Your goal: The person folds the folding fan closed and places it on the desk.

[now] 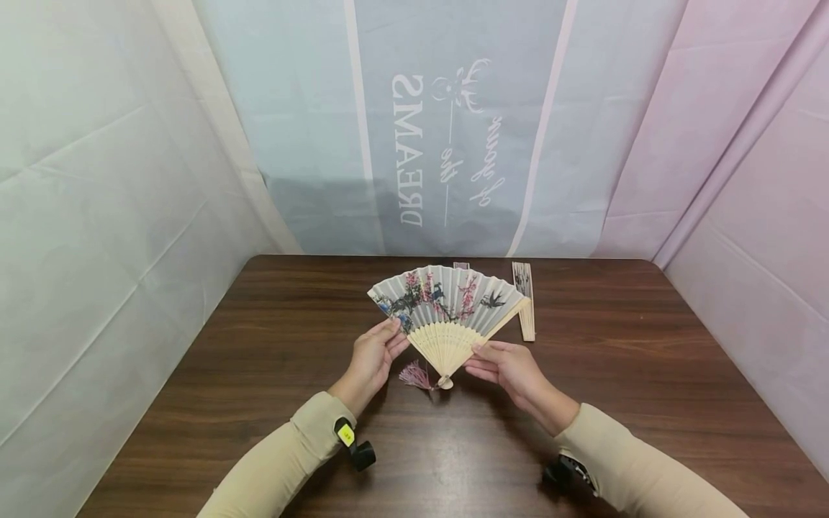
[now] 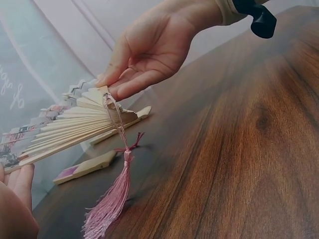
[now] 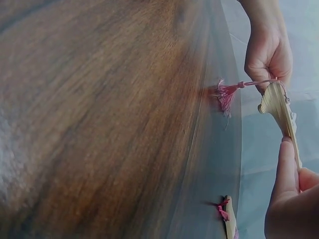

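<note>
A folding fan is spread wide above the table, its pale ribs meeting at the bottom and its grey leaf painted with pink blossoms and birds. My left hand pinches the left outer rib between thumb and fingers. On the other side, my right hand pinches the right outer rib. From the pivot hangs a pink tassel on a twisted cord. In the left wrist view the left hand shows at lower left, and in the right wrist view the right hand shows at lower right.
Behind the spread fan, a folded fan lies on the dark wooden table. Another folded fan lies there too, mostly hidden in the head view. A grey printed cloth hangs along the table's far edge.
</note>
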Demonstrator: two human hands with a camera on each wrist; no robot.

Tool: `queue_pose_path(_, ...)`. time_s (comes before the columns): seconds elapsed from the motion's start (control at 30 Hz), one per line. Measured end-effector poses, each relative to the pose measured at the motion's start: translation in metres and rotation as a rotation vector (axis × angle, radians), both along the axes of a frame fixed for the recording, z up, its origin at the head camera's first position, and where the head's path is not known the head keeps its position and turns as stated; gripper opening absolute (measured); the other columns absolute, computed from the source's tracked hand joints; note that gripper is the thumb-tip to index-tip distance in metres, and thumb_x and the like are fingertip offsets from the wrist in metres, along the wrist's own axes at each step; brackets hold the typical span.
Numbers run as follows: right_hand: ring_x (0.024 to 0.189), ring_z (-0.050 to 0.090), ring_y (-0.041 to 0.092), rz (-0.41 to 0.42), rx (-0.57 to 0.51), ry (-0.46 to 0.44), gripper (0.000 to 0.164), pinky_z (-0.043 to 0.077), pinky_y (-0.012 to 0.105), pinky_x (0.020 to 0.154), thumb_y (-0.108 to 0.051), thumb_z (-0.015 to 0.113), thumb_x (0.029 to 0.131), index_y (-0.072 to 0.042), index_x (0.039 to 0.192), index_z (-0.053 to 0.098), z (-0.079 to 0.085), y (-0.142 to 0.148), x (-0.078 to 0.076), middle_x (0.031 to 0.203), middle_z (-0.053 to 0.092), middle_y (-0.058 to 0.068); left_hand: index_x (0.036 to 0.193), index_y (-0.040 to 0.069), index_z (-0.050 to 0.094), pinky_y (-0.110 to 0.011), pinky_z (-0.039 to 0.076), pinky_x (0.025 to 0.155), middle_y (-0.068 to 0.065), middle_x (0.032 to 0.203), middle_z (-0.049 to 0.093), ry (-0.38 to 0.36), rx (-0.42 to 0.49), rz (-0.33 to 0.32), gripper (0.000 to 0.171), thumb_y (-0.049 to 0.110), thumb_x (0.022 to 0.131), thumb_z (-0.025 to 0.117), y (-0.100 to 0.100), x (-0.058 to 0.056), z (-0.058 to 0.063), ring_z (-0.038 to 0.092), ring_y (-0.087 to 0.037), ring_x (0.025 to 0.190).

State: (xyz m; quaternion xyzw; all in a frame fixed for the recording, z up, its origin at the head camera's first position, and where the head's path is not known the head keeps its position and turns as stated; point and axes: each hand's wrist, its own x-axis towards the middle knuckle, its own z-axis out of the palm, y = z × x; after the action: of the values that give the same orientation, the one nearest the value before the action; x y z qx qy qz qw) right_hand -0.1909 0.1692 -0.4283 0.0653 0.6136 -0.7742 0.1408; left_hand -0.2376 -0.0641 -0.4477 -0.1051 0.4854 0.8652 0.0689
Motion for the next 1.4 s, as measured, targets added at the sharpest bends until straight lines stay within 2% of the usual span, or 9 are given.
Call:
queue_pose_path(0.4,0.078,0.073,0.012,0.033,-0.017,0.000,0.010,0.064,0.027,0.083,0.000,0.052,0.100,0.006,0.105,0.058,-0.0029,-0.0005,0.0007,0.081,0.074,0.003,0.140,-0.017,0.039,-0.019,0.063,0.071,0.004,0.079,0.065,-0.002,-0.016,-0.008,0.044,0.002,0.102,0.050,0.0013,0.0022,0.0006,0.066,-0.004,0.067)
queue_pose_path(0.7,0.078,0.073,0.011,0.056,-0.016,0.006,0.010,0.064,0.027,0.082,0.000,0.052,0.100,0.004,0.102,0.060,-0.0018,0.0001,0.0006,0.080,0.074,0.003,0.137,-0.017,0.041,-0.019,0.063,0.070,0.005,0.077,0.066,0.006,-0.020,-0.021,0.041,0.001,0.101,0.050,0.0032,0.0044,0.0011,0.066,-0.004,0.067)
queue_pose_path(1.03,0.081,0.074,0.014,0.114,-0.034,0.045,0.008,0.064,0.030,0.084,-0.005,0.059,0.097,0.002,0.099,0.063,-0.0084,0.0040,-0.0008,0.084,0.075,0.005,0.136,-0.017,0.044,-0.018,0.063,0.069,0.005,0.076,0.069,-0.001,-0.033,-0.034,0.040,0.000,0.101,0.052,0.0054,0.0036,-0.0003,0.067,-0.004,0.067)
queue_pose_path(1.4,0.078,0.073,0.012,0.094,-0.001,-0.003,0.012,0.064,0.029,0.082,0.000,0.053,0.100,0.000,0.095,0.063,-0.0047,-0.0008,-0.0008,0.080,0.074,0.003,0.136,-0.016,0.046,-0.020,0.063,0.071,0.005,0.079,0.070,-0.016,-0.059,-0.054,0.039,0.000,0.101,0.052,0.0064,0.0017,-0.0022,0.068,-0.006,0.072)
